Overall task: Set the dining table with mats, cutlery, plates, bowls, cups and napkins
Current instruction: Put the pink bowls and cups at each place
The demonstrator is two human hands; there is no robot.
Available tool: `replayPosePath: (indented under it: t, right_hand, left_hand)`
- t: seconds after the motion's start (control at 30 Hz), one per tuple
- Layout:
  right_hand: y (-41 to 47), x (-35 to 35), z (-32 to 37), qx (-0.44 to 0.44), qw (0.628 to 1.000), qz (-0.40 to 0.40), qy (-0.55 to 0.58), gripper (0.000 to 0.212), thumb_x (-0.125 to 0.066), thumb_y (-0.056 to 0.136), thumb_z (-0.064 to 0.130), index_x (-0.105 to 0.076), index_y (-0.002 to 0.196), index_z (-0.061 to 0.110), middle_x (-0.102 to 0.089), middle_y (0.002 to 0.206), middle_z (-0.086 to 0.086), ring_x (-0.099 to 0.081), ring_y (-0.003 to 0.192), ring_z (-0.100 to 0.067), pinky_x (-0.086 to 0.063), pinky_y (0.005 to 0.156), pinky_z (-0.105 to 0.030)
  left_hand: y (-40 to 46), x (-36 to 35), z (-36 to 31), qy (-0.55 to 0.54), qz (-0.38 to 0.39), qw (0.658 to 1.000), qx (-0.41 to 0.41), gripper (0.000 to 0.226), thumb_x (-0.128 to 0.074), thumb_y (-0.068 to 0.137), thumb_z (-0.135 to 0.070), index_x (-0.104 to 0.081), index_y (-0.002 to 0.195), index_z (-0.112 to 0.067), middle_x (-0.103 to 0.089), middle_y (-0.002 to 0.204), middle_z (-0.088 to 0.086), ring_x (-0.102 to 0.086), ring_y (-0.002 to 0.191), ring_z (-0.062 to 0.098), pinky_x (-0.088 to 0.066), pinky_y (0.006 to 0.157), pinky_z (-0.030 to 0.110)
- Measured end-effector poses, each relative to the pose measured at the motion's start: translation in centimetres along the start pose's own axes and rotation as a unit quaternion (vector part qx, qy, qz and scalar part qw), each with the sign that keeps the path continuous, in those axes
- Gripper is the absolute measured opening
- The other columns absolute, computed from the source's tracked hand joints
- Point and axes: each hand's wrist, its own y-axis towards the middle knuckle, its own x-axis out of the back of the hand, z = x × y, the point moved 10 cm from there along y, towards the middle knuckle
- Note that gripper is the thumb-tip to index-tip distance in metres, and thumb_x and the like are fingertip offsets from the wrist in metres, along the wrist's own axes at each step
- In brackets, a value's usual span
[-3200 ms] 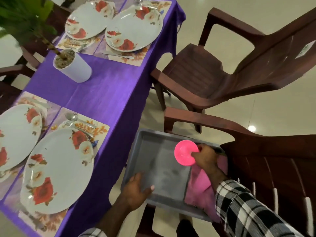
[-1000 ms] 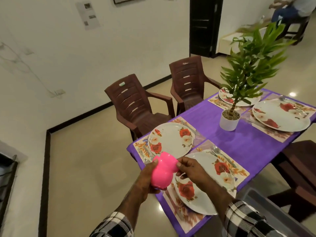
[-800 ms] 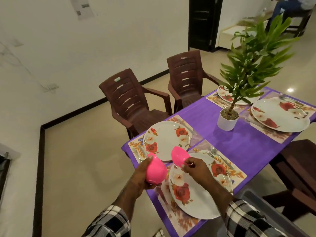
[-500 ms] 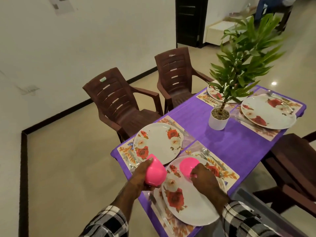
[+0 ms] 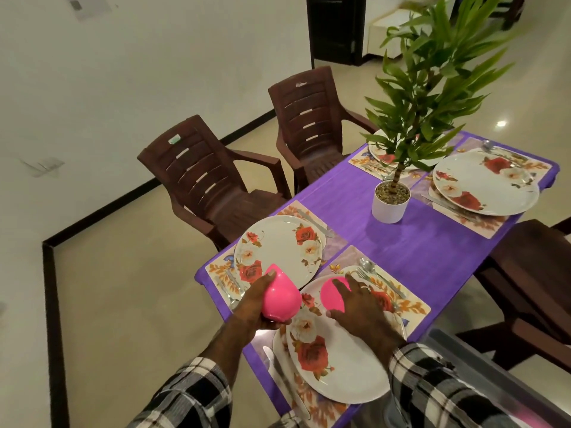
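Since half a second ago, the right hand [image 5: 355,307] has lowered its pink bowl [image 5: 333,294] onto the near floral plate [image 5: 340,359], fingers still curled over the rim. Purple cloth covers the bench [image 5: 401,242], brown chairs [image 5: 210,186] stand by white walls. Left hand [image 5: 256,299] grips the second pink bowl [image 5: 280,299], tilted, opening toward the far-left.
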Motion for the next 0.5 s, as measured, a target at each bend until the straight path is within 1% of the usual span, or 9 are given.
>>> replayPosePath:
  t: [0.1, 0.2, 0.37, 0.43, 0.5]
  right_hand:
    - [1.0, 0.8, -0.4, 0.010, 1.000, -0.012, -0.017, 0.104, -0.061, 0.088, 0.073, -0.012, 0.167, 0.027, -0.017, 0.174, -0.009, -0.033, 0.153, -0.037, -0.033, 0.123, -0.053]
    - [1.4, 1.5, -1.3, 0.028, 0.999, -0.019, -0.027, 0.107, -0.060, 0.090, 0.071, -0.007, 0.168, 0.020, -0.017, 0.175, -0.010, -0.028, 0.157, -0.035, -0.027, 0.125, -0.052]
    - [1.5, 2.3, -2.1, 0.055, 0.997, -0.015, -0.055, 0.107, -0.062, 0.093, 0.060, -0.003, 0.168, 0.011, -0.016, 0.175, -0.012, -0.023, 0.159, -0.032, -0.028, 0.125, -0.047]
    - [1.8, 2.3, -2.5, 0.058, 0.997, -0.012, -0.053, 0.108, -0.064, 0.093, 0.059, -0.003, 0.168, 0.011, -0.016, 0.175, -0.012, -0.023, 0.159, -0.031, -0.028, 0.126, -0.046]
    - [1.9, 2.2, -2.7, 0.063, 0.997, -0.010, -0.046, 0.110, -0.065, 0.092, 0.060, -0.002, 0.168, 0.012, -0.017, 0.175, -0.011, -0.024, 0.159, -0.030, -0.027, 0.126, -0.045]
  left_hand:
    - [0.0, -0.7, -0.4, 0.018, 0.003, 1.000, -0.001, 0.093, -0.085, 0.068, -0.073, -0.054, 0.140, -0.023, -0.069, 0.130, 0.023, -0.075, 0.108, 0.046, -0.064, 0.074, 0.051]
    - [-0.1, -1.0, -0.7, 0.025, 0.006, 1.000, -0.006, 0.081, -0.078, 0.080, -0.069, -0.054, 0.140, -0.021, -0.069, 0.129, 0.023, -0.075, 0.107, 0.045, -0.063, 0.067, 0.044]
    - [-0.9, -1.1, -1.2, 0.024, 0.017, 0.999, -0.015, 0.064, -0.069, 0.090, -0.063, -0.054, 0.136, -0.022, -0.069, 0.128, 0.023, -0.074, 0.108, 0.045, -0.063, 0.064, 0.043]
    - [-1.0, -0.8, -1.0, 0.022, 0.014, 1.000, -0.014, 0.062, -0.068, 0.091, -0.062, -0.054, 0.136, -0.021, -0.068, 0.128, 0.023, -0.073, 0.108, 0.045, -0.063, 0.062, 0.042]
    - [-1.2, -0.6, -0.8, 0.016, 0.011, 1.000, -0.011, 0.069, -0.072, 0.087, -0.063, -0.054, 0.138, -0.020, -0.068, 0.129, 0.023, -0.073, 0.109, 0.045, -0.063, 0.065, 0.044]
